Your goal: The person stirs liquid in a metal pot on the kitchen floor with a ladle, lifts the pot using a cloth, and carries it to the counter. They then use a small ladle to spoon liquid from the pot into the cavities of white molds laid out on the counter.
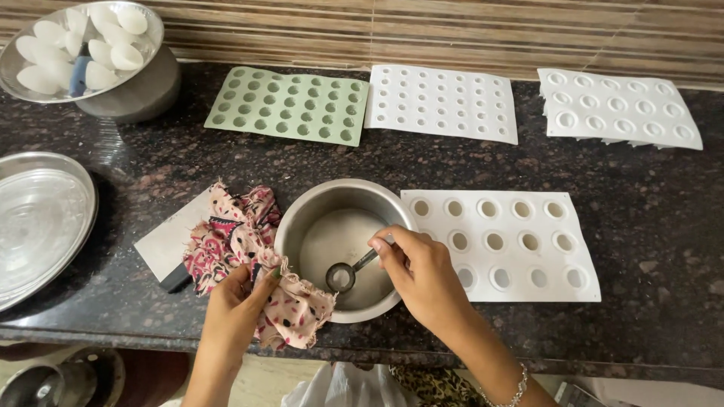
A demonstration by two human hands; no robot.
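Two hands busy — right hand [422,275] pinching a spoon [343,275], left hand [237,305] gripping cloth [249,249] that half-hides a scraper [167,249].

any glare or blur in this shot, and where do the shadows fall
Head view: soft, even light and sharp focus across the dark speckled stone counter; mild glare on the round steel plate at left and on the rim of the steel bowl; the right hand dims the bowl's inside; edges bow slightly, as with a wide lens; no motion blur on either hand, left hand included.
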